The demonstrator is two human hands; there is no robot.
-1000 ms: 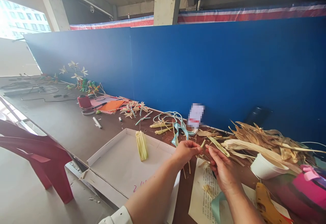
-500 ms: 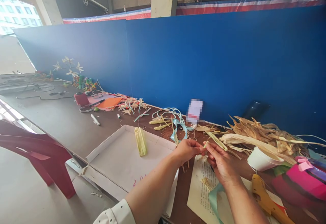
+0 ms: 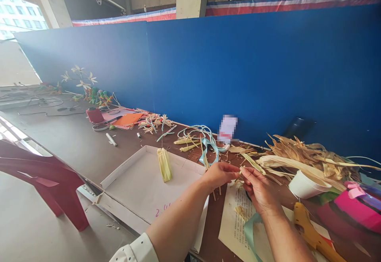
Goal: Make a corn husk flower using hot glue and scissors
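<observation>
Over the brown table, my left hand (image 3: 222,174) and my right hand (image 3: 259,187) meet fingertip to fingertip. Both pinch a small pale-green strip of corn husk (image 3: 241,169), mostly covered by the fingers. Below them lies a printed sheet (image 3: 230,230), with a short bundle of dry fibres (image 3: 240,213) and a green ribbon (image 3: 251,234) on it. A dark object under my right hand is mostly hidden. To the left, a folded green corn husk (image 3: 165,166) rests in a shallow white box lid (image 3: 127,188).
At right are a heap of dry husks (image 3: 300,153), a white cup (image 3: 306,185), a yellow glue gun (image 3: 312,232) and a pink bag (image 3: 360,210). Light-blue cord (image 3: 205,131) and husk scraps lie behind my hands. A blue partition (image 3: 253,67) borders the table; a red chair (image 3: 44,182) stands left.
My fingertips have shifted slightly on the husk strip, and less of its green end shows above them. The things on the table lie as before.
</observation>
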